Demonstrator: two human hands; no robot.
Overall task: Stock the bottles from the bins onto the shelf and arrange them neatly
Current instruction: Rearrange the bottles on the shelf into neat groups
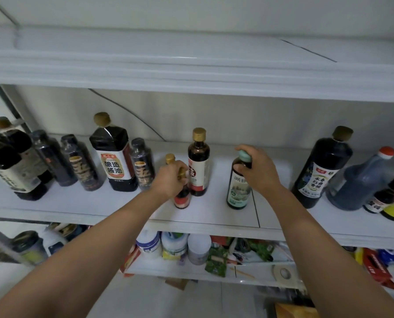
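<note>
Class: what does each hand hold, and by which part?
The left hand grips the small red-label bottle at its gold cap and neck. The right hand grips the green-label bottle at its teal cap and neck.

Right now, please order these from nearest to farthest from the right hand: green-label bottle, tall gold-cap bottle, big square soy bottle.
1. green-label bottle, gripped by the right hand at its top.
2. tall gold-cap bottle, to the left of it.
3. big square soy bottle, far left.
</note>
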